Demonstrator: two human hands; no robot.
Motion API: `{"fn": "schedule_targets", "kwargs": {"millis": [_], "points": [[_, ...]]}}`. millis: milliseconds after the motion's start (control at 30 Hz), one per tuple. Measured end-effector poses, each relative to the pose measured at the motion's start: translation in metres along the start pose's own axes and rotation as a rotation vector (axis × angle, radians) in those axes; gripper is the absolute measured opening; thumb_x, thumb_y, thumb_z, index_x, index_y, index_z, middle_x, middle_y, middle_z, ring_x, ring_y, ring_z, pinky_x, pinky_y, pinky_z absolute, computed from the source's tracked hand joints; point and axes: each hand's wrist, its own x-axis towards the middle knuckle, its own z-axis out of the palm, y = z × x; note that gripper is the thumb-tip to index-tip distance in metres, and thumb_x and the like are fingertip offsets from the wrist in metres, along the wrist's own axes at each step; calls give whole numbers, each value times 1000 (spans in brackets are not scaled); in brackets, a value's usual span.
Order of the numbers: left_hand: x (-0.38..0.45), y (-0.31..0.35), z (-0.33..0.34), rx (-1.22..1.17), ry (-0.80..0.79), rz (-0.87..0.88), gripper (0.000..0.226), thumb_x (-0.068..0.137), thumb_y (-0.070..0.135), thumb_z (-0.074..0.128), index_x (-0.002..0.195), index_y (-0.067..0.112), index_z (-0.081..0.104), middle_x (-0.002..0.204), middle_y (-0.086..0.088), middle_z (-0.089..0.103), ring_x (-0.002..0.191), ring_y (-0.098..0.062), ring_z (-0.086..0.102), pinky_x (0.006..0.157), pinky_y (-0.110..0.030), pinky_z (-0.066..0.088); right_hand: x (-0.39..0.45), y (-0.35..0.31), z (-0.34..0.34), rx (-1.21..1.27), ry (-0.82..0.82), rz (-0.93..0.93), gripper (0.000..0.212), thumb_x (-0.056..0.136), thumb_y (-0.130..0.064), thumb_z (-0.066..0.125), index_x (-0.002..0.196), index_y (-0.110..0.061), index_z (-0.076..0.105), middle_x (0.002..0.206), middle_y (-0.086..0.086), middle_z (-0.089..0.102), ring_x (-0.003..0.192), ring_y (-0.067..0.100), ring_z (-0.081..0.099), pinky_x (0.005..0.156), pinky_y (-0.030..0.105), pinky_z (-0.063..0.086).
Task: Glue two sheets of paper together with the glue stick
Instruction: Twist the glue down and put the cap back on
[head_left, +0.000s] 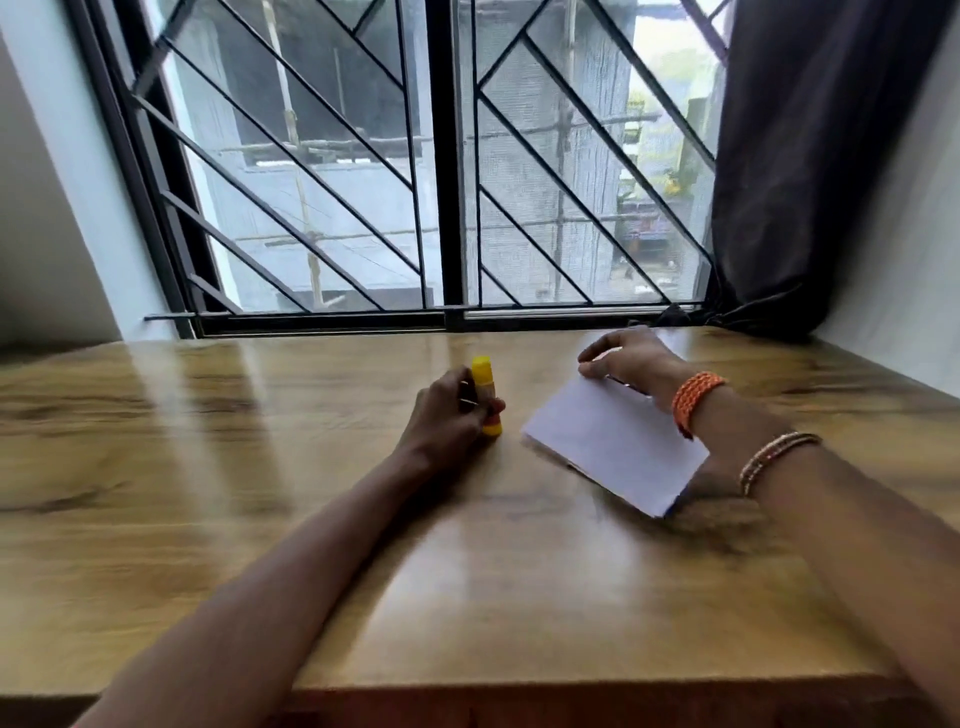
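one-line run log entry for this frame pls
left hand: gripping upright glue stick, cap on | right hand: resting on paper | paper: flat on table | glue: not yet applied

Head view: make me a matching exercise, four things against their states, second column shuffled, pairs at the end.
1. glue stick
2. paper
3. orange band
4. curtain

a. lies flat on the table under the right hand
b. hangs at the window's right side
c. stands upright, gripped by the left hand
d. sits around the right wrist

Pairs: 1-c, 2-a, 3-d, 4-b
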Motion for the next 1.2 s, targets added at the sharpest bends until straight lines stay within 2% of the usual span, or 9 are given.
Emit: {"fn": "schedule_targets", "kwargs": {"millis": [167, 300, 467, 567, 667, 733, 900, 1033, 1200], "points": [[41, -23, 1, 58, 47, -11, 13, 84, 9, 63, 94, 10, 57, 79, -2, 62, 67, -14, 64, 70, -31, 55, 57, 12, 27, 190, 176, 171, 33, 78, 8, 58, 63, -19, 69, 76, 6, 67, 73, 18, 61, 62, 25, 51], [64, -39, 7, 116, 11, 16, 14, 86, 5, 58, 100, 7, 55, 88, -8, 66, 72, -14, 63, 73, -32, 56, 76, 35, 42, 112, 338, 128, 24, 80, 0, 57, 88, -11, 76, 92, 9, 72, 83, 17, 63, 73, 20, 52], [69, -50, 10, 67, -12, -4, 13, 86, 1, 55, 98, 4, 50, 82, 7, 62, 80, -8, 66, 76, -29, 57, 97, 48, 40, 66, 292, 36, 22, 80, -5, 60, 96, -9, 75, 99, 7, 73, 95, 16, 65, 90, 26, 52], [66, -46, 9, 66, -12, -55, 17, 85, 6, 60, 97, 5, 48, 89, 1, 67, 84, -9, 68, 78, -29, 56, 95, 50, 37, 90, 315, 75, 23, 81, -4, 60, 98, -10, 74, 96, 6, 72, 89, 12, 64, 86, 25, 52], [62, -39, 7, 84, -10, -121, 25, 83, 10, 63, 101, 9, 46, 98, -3, 70, 89, -12, 69, 81, -29, 55, 78, 47, 35, 42, 351, 35, 23, 85, -5, 58, 104, -8, 70, 89, 3, 67, 81, 9, 61, 69, 8, 47], [62, -32, 7, 73, -2, -182, 29, 82, 10, 64, 104, 11, 45, 98, 0, 70, 89, -11, 70, 81, -26, 55, 68, 39, 34, 5, 369, -3, 29, 83, 0, 55, 110, -6, 66, 87, 3, 64, 80, 12, 60, 69, 10, 47], [60, -16, 8, 64, -7, -321, 49, 81, 14, 66, 124, 15, 41, 102, 3, 72, 91, -11, 69, 84, -29, 54, 46, 28, 40, -104, 327, 1, 39, 82, 1, 54, 120, 1, 53, 111, 19, 63, 102, 30, 60, 89, 31, 45], [51, -7, 10, 141, -20, -313, 64, 80, 17, 66, 136, 15, 35, 106, -5, 69, 90, -19, 67, 81, -29, 51, 39, 29, 40, -162, 200, -35, 42, 85, -6, 54, 126, 3, 49, 126, 21, 54, 118, 34, 51, 98, 28, 36], [40, -5, 13, 150, 19, -354, 55, 84, 25, 57, 134, 17, 38, 109, -7, 69, 99, -22, 66, 83, -27, 50, 37, 28, 40, -248, 52, -32, 49, 90, -9, 48, 138, -3, 40, 142, 17, 45, 132, 30, 40, 107, 32, 33]]}}
